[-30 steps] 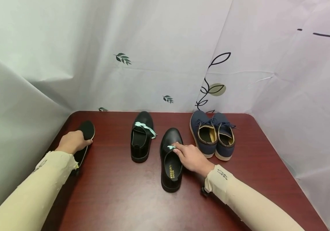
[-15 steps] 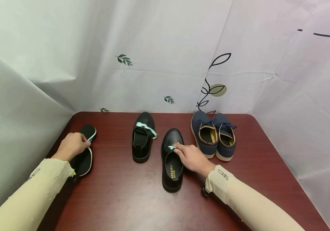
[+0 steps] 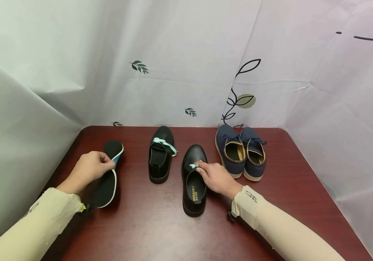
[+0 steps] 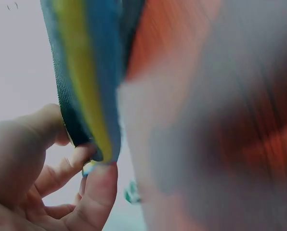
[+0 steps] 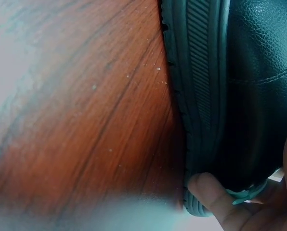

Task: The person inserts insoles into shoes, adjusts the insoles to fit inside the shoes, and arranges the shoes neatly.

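My left hand [image 3: 91, 166] pinches a black insole [image 3: 105, 190] by its side edge, near the middle of its length. In the left wrist view the insole [image 4: 88, 72] shows blue and yellow on its underside. It is held up at the left side of the table, black face visible. My right hand [image 3: 218, 178] grips the side of a black leather shoe [image 3: 191, 155] at its mint-green lace [image 3: 194, 166]; gold lettering shows inside. In the right wrist view a finger lies against the ridged sole [image 5: 196, 82]. The shoe sits upright, toe pointing away.
A second black shoe [image 3: 159, 168] with a mint lace stands farther back to the left. Two navy lace-up shoes [image 3: 230, 159] stand side by side at the back right. A white curtain [image 3: 186, 65] hangs behind the dark red table [image 3: 147, 224].
My left hand has moved right and slightly toward me with the insole, away from the table's left edge. More of the insole now shows. The right hand and black shoe have stayed put.
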Tool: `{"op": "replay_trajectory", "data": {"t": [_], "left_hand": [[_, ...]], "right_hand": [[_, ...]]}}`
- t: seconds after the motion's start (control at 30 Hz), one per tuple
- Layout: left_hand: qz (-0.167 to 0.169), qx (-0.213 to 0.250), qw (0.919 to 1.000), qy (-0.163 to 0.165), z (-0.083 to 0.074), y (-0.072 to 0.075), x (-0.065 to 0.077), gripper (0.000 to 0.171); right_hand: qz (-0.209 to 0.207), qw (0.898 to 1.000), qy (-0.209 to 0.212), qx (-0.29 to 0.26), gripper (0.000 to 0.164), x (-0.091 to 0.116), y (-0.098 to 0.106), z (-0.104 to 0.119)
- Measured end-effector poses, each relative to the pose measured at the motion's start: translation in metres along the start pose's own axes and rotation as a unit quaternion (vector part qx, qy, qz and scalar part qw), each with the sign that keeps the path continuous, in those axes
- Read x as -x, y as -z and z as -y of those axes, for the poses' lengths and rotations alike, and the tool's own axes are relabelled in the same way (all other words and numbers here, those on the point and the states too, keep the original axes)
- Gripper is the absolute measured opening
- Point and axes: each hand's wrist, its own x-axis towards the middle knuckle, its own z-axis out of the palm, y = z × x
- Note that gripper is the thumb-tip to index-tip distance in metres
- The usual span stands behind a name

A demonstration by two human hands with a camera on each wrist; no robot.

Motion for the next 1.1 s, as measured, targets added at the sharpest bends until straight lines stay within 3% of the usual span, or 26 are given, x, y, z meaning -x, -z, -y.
{"op": "replay_trajectory", "data": {"t": [0.23,0.63,0.9,1.1], "left_hand": [[-0.02,0.021,0.9988,-0.04,-0.037,0.006,0.017,0.013],[0.004,0.055,0.9886,-0.14,-0.096,0.001,0.052,0.016],[0.017,0.098,0.9707,-0.219,-0.142,-0.018,0.075,0.026],[0.043,0.126,0.9558,-0.262,-0.168,-0.04,0.083,0.024]], "right_hand": [[-0.002,1.0,0.002,-0.007,0.03,0.0,0.001,0.0],[0.006,1.0,0.0,-0.004,0.031,0.0,-0.001,-0.001],[0.005,1.0,-0.004,-0.004,0.031,0.001,0.0,-0.002],[0.004,1.0,0.0,-0.009,0.03,0.001,0.001,-0.001]]}}
